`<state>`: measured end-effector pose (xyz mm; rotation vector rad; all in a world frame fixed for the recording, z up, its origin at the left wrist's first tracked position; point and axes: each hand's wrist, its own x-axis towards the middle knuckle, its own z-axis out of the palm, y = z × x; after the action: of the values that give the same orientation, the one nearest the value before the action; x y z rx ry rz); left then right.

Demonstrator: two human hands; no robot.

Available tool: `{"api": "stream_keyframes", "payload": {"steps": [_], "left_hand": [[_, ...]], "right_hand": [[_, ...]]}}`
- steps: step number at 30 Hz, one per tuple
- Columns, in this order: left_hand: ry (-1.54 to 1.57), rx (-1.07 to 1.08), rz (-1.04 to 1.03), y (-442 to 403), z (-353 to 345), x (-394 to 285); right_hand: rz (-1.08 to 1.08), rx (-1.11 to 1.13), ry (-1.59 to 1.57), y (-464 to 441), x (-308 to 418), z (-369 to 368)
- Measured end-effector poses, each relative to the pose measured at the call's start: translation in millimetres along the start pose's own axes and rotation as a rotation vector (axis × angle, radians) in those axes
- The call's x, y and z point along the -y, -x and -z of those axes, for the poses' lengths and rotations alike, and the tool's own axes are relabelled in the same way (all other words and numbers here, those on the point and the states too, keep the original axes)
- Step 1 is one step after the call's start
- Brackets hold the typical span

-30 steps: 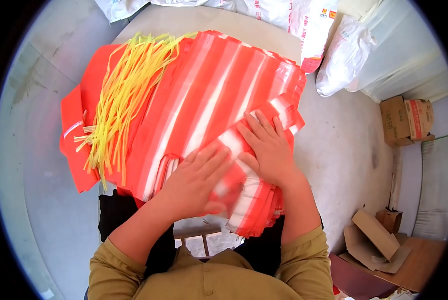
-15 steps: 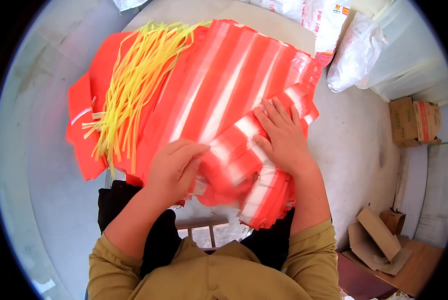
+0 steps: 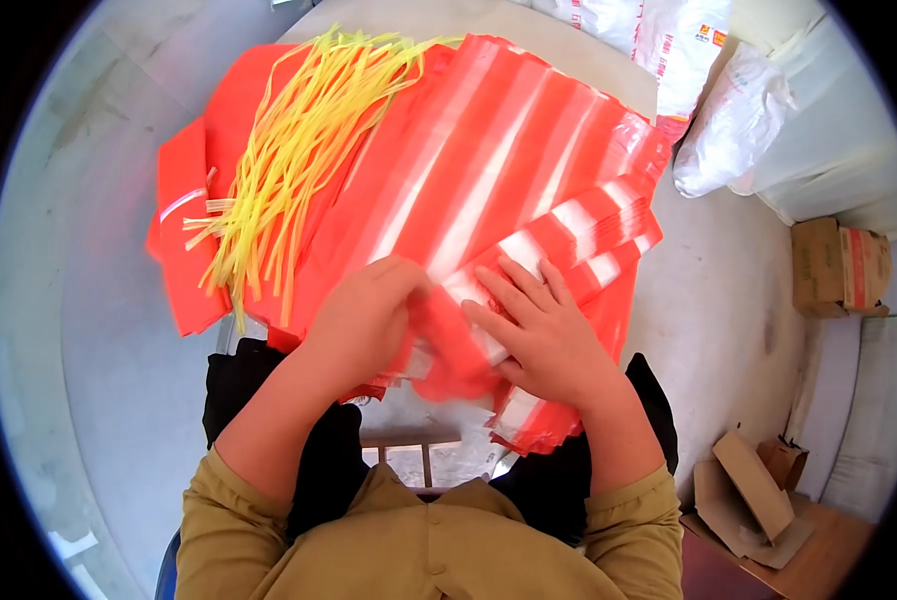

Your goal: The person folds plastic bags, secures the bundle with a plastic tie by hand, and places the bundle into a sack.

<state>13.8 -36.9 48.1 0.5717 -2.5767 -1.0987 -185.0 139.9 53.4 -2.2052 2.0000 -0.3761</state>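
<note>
A wide stack of thin red-and-white striped plastic bags (image 3: 508,150) lies in front of me. Along its near right side runs a folded strip of the same plastic (image 3: 528,250), slanting toward me. My left hand (image 3: 373,310) is curled on the near edge of the folded plastic, fingertips partly hidden and the plastic there blurred. Across the fold, my right hand (image 3: 548,335) rests with its fingers spread. Below it, a layered striped end (image 3: 533,420) hangs over my lap. On the left side of the stack lies a bundle of yellow plastic strips (image 3: 308,150).
Plain red plastic (image 3: 183,225) lies under the yellow strips at the left. White sacks (image 3: 733,125) stand at the back right. Cardboard boxes (image 3: 818,265) sit by the right wall, and an opened carton (image 3: 748,500) lies at the lower right.
My right hand has slid along the fold toward me and leftward, nearer my left hand. My left hand has curled further over the near edge. The whole view has shifted slightly.
</note>
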Motion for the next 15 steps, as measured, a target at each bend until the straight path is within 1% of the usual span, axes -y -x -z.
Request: {"api": "stream_keyframes", "payload": {"steps": [2, 5, 8, 11, 14, 15], "left_hand": [[0.071, -0.016, 0.090, 0.6, -0.6, -0.9], [0.230, -0.014, 0.139, 1.8, -5.1, 4.1], [0.503, 0.006, 0.259, 1.8, -13.2, 10.9], [0.635, 0.089, 0.403, -1.3, -7.1, 4.1], [0.552, 0.221, 0.475, -5.1, 0.2, -4.9], [0.684, 0.254, 0.548, -6.8, -1.7, -5.2]], "right_hand": [[0.020, -0.021, 0.034, 0.0, 0.7, -2.4], [0.037, -0.058, 0.065, -0.2, 2.1, -3.0], [0.049, -0.083, 0.038, -0.8, 2.1, 0.9], [0.056, -0.082, -0.001, 0.5, 1.1, 5.7], [0.067, -0.083, -0.076, 2.5, 1.3, 8.1], [0.069, -0.083, -0.104, 3.7, 1.5, 9.5]]}}
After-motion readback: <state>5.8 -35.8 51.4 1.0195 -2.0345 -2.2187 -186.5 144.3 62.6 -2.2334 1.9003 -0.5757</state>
